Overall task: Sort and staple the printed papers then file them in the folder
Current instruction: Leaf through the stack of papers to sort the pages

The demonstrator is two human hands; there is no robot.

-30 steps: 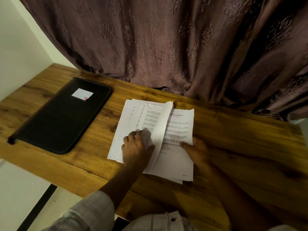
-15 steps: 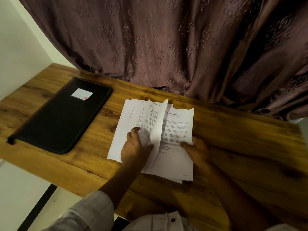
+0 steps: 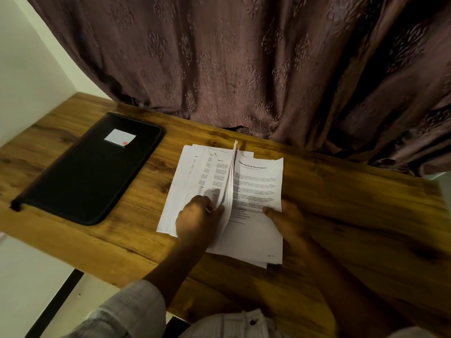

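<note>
Papers (image 3: 256, 181): white printed sheets, loose fanned stack, flat on wooden desk (image 3: 341, 215), just right of folder (image 3: 92, 172), not touching it. Long axis runs from person twd curtain (image 3: 244, 69); heading at far end. Approx. half the sheets stand on edge along stack's centre line.

Left hand (image 3: 197, 220): fingers curled, thumb and fingers gripping the raised sheets at their near part.

Right hand (image 3: 288, 220): on stack edge farthest from folder; thumb flat on top page. Other fingers hidden; cannot tell their grip.

Folder: black, rectangular, rounded corners, matte textured cover, closed, lying flat. Long axis diagonal. White label (image 3: 119, 137) w/ red mark at its far end.

Curtain beyond folder: mauve, embossed floral pattern, heavy folds.
</note>
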